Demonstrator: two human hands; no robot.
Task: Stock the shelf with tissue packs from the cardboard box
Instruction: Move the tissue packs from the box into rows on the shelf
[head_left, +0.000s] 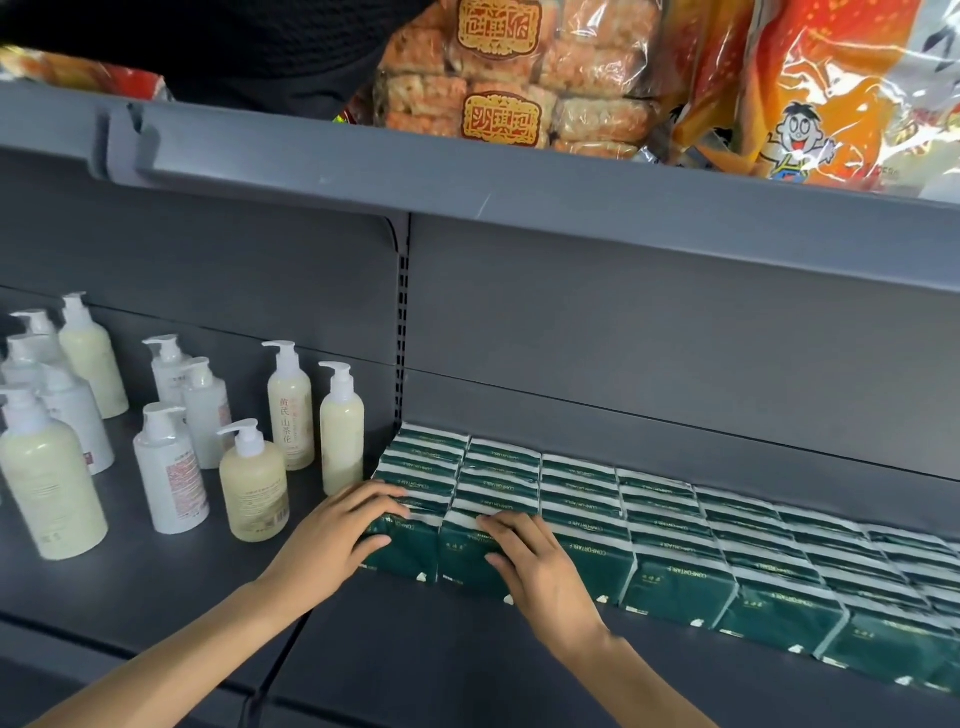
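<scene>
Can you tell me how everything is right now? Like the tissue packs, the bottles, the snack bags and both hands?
tissue packs: standing in tidy rows on the shelf.
left hand: fingers flat on the leftmost front pack.
right hand: fingers flat on the next front pack.
pump bottles: upright, left of the packs.
snack bags: lying on the upper shelf.

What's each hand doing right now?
Left hand: open, fingers resting on the front-left tissue pack.
Right hand: open, fingers flat on the next pack.
</scene>
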